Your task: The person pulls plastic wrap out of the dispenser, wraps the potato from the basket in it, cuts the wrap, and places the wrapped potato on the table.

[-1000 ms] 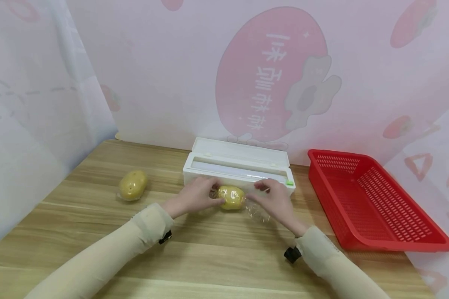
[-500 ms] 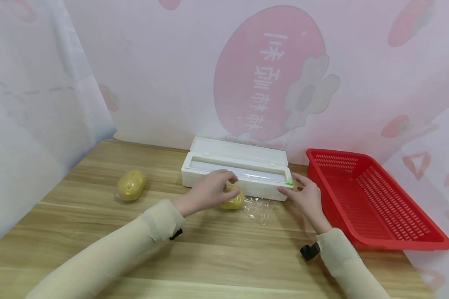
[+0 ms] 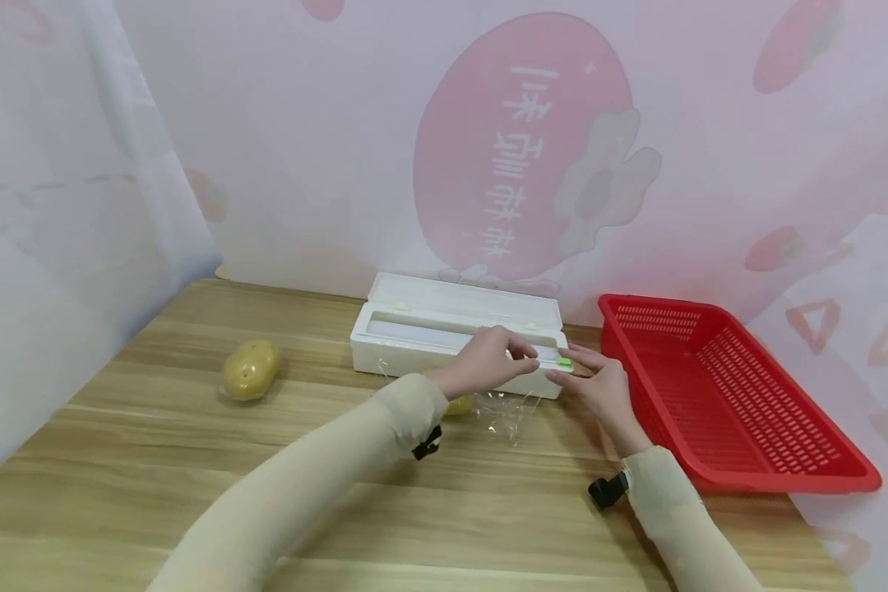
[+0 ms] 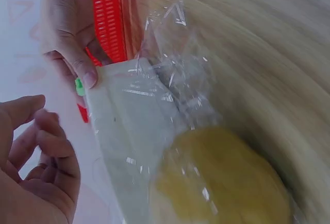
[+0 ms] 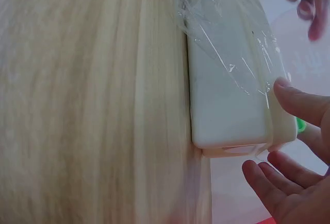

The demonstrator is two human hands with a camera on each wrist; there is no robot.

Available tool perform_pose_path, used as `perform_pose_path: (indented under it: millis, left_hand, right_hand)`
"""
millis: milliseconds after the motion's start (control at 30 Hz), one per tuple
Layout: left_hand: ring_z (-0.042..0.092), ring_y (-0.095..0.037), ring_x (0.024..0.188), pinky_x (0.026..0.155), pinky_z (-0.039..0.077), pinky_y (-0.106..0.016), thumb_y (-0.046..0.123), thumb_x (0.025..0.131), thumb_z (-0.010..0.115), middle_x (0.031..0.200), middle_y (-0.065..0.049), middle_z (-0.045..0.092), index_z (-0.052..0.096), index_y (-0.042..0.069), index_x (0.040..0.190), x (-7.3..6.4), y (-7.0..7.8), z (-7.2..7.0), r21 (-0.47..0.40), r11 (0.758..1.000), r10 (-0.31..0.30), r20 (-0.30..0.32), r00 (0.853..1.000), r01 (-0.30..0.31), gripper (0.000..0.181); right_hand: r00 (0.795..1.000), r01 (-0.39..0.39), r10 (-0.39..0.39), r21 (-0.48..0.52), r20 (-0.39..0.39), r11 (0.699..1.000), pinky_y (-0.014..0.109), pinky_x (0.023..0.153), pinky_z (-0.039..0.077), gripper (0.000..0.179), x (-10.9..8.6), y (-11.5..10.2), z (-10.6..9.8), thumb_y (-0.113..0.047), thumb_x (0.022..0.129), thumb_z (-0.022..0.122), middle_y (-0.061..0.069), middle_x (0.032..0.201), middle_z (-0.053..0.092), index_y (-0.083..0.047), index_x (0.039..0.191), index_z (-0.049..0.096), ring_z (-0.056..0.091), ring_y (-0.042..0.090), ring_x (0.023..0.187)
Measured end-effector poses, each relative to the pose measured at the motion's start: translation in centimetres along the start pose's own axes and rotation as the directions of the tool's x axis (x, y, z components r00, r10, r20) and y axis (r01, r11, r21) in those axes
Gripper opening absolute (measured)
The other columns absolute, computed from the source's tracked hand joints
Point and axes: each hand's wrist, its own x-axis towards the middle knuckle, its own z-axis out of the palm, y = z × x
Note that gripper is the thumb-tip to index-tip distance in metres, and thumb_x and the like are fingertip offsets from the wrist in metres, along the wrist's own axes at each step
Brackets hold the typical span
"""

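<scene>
A white cling film dispenser (image 3: 388,356) lies along the back of the table, its lid raised, with a green slider (image 3: 563,362) at its right end. My right hand (image 3: 603,395) holds that end, thumb on the front edge and fingers behind by the slider. Just above the dispenser's front edge, my left hand (image 3: 491,359) has loosely bent fingers and no visible object between them. A potato (image 4: 221,177) under clear cling film (image 4: 180,74) sits against the dispenser's front; my left wrist mostly hides it in the head view. The film drapes over the dispenser's front.
Another film-wrapped potato (image 3: 252,370) rests on the wooden table (image 3: 414,526) at the left. A red perforated basket (image 3: 725,411) stands to the right, close to my right hand. A printed pink and white backdrop (image 3: 311,164) rises behind the table.
My right hand has left the potato's side and moved right to the dispenser's end. My left hand has let go of the potato and shifted right and up over the dispenser.
</scene>
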Motion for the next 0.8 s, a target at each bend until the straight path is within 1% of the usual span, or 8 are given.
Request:
perform_pose_path:
  millis: [133,233,367,433,533,600,700,800]
  left_hand:
    - [0.064,-0.019,0.065,0.055,0.047,-0.023,0.021,0.091,0.072,0.075,0.006,0.068,0.077,0.008,0.106,1.7,-0.1,1.5,-0.101,0.993,-0.059,-0.013,0.998,0.057,0.02]
    - [0.065,-0.024,0.059,0.049,0.047,-0.023,0.022,0.091,0.072,0.081,0.003,0.072,0.077,0.009,0.107,2.6,-0.4,2.5,-0.192,0.977,-0.101,-0.012,0.995,0.097,0.022]
    - [0.058,-0.015,0.048,0.042,0.038,-0.021,0.022,0.09,0.073,0.082,0.005,0.072,0.079,0.012,0.105,3.5,-0.5,3.7,-0.256,0.957,-0.143,-0.018,0.99,0.133,0.019]
    - [0.054,-0.013,0.044,0.039,0.034,-0.021,0.021,0.089,0.074,0.074,0.006,0.07,0.079,0.011,0.103,3.9,-0.5,4.1,-0.269,0.952,-0.16,-0.023,0.987,0.148,0.018]
    - [0.055,-0.013,0.043,0.038,0.034,-0.021,0.019,0.088,0.075,0.068,0.004,0.069,0.079,0.011,0.101,4.4,-0.3,4.5,-0.259,0.951,-0.186,-0.035,0.982,0.171,0.017]
    - [0.055,-0.013,0.042,0.038,0.034,-0.022,0.02,0.087,0.076,0.064,0.004,0.068,0.08,0.011,0.097,4.6,-0.1,4.8,-0.23,0.957,-0.195,-0.05,0.979,0.179,0.014]
    - [0.056,-0.013,0.042,0.039,0.035,-0.021,0.021,0.087,0.077,0.06,0.003,0.067,0.08,0.011,0.094,4.9,0.1,4.9,-0.18,0.963,-0.211,-0.054,0.976,0.198,0.012]
    - [0.055,-0.011,0.042,0.041,0.035,-0.021,0.021,0.087,0.077,0.058,0.003,0.066,0.081,0.012,0.093,5.0,0.3,5.0,-0.136,0.967,-0.225,-0.045,0.973,0.217,0.011]
  right_hand:
    - [1.0,-0.008,0.008,0.008,0.016,1.0,0.023,0.081,0.053,0.058,0.1,-0.1,-0.1,-0.03,0.079,0.084,0.012,0.142,0.051,-0.008,0.129,0.066,0.043,0.03,0.131]
    - [1.0,-0.007,0.007,0.016,0.027,1.0,0.032,0.091,0.05,0.056,0.3,0.0,0.0,-0.029,0.081,0.084,0.01,0.143,0.051,-0.009,0.13,0.066,0.038,0.029,0.134]
    - [0.999,-0.013,0.011,0.05,0.039,0.999,0.046,0.106,0.038,0.052,0.6,0.5,0.1,-0.029,0.081,0.083,0.005,0.143,0.052,-0.011,0.127,0.068,0.035,0.025,0.137]
    - [0.999,-0.018,0.016,0.068,0.043,0.998,0.049,0.109,0.032,0.052,0.6,0.7,0.1,-0.028,0.081,0.083,0.005,0.142,0.053,-0.011,0.127,0.068,0.035,0.023,0.137]
    - [0.999,-0.033,0.029,0.095,0.043,0.995,0.051,0.11,0.028,0.051,0.6,0.5,0.1,-0.025,0.081,0.084,0.006,0.143,0.052,-0.008,0.126,0.068,0.034,0.024,0.138]
    - [0.998,-0.044,0.039,0.124,0.045,0.991,0.052,0.111,0.027,0.05,0.6,0.2,0.1,-0.022,0.08,0.084,0.008,0.143,0.052,-0.005,0.125,0.068,0.032,0.025,0.138]
    - [0.997,-0.06,0.052,0.166,0.048,0.984,0.049,0.111,0.026,0.046,0.7,0.0,0.0,-0.017,0.08,0.084,0.011,0.143,0.051,0.0,0.12,0.069,0.03,0.026,0.139]
    - [0.996,-0.074,0.066,0.165,0.053,0.983,0.047,0.11,0.029,0.044,0.8,0.0,-0.1,-0.014,0.08,0.084,0.011,0.143,0.051,0.002,0.118,0.07,0.029,0.026,0.139]
